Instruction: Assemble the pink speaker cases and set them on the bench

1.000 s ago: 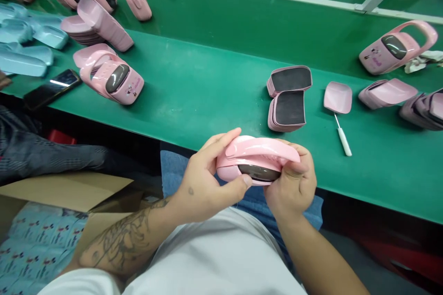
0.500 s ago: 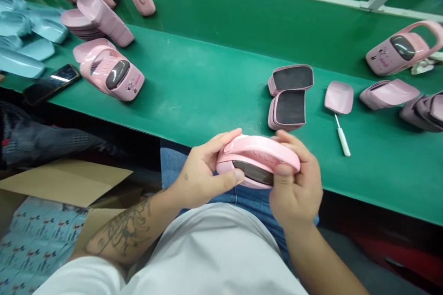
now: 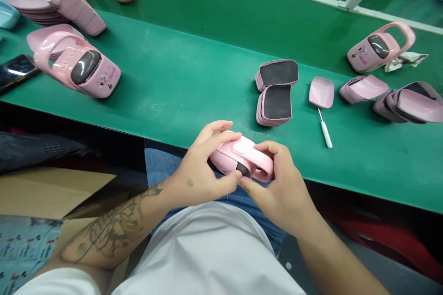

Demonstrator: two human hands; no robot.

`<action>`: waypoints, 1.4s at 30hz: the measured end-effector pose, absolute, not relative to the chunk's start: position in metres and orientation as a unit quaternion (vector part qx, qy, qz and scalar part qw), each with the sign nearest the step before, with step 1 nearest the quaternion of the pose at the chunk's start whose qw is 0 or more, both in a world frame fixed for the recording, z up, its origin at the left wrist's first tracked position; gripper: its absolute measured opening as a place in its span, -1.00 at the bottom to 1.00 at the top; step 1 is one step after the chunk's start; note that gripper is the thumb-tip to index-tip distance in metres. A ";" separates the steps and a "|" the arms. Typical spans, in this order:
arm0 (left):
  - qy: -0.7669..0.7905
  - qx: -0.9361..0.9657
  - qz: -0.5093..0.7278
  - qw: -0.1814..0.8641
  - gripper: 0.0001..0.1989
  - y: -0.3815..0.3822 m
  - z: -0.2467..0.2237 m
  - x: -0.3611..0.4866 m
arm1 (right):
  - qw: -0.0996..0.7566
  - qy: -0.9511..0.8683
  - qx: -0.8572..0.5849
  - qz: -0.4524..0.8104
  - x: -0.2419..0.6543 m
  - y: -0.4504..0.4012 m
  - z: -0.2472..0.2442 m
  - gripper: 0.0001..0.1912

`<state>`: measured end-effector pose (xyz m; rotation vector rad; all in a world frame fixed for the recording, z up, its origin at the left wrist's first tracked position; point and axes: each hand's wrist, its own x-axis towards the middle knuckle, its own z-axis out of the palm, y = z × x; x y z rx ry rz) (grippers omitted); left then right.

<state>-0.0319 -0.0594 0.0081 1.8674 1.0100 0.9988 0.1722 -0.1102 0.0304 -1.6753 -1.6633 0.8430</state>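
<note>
Held in front of my body, just off the bench's near edge, is a pink plastic device with a loop handle (image 3: 226, 153) and a dark glossy window. My left hand (image 3: 204, 170) wraps its left end, with fingers over the top and thumb along the near side. At the handle end, my right hand (image 3: 277, 179) grips it, thumb low near the dark window. The two thumbs almost meet. Beyond my hands stand stacks of pink shells with dark insides (image 3: 277, 106). A small pink cover (image 3: 321, 92) lies to their right, touching the tip of a white-handled screwdriver (image 3: 326, 134).
Similar pink devices stand on the green bench (image 3: 180, 78), one at left (image 3: 93, 73) and one at far right (image 3: 377, 48). More pink covers (image 3: 365, 88) are stacked at right. A phone (image 3: 17, 71) lies at the left edge; an open carton (image 3: 44, 193) is below.
The device has turned in my hands so its handle end points right and nearer me, showing less window. My right hand has shifted left and lower. The view has swung right.
</note>
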 end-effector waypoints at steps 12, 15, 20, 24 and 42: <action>0.342 0.772 0.394 0.364 -0.32 -0.059 0.004 -0.037 | 0.266 -0.602 -0.672 0.339 0.177 -0.101 0.029 -0.51; 0.342 0.771 0.397 0.363 -0.31 -0.059 0.004 -0.037 | 0.262 -0.614 -0.663 0.337 0.178 -0.097 0.028 -0.46; 0.358 0.760 0.393 0.373 -0.35 -0.058 0.007 -0.035 | 0.262 -0.634 -0.652 0.323 0.180 -0.093 0.026 -0.42; 0.376 0.747 0.389 0.386 -0.39 -0.057 0.007 -0.035 | 0.258 -0.641 -0.646 0.325 0.182 -0.091 0.024 -0.45; 0.358 0.646 0.233 0.633 -0.04 -0.021 0.010 -0.043 | 0.241 -0.638 -0.635 0.363 0.191 -0.094 0.034 -0.59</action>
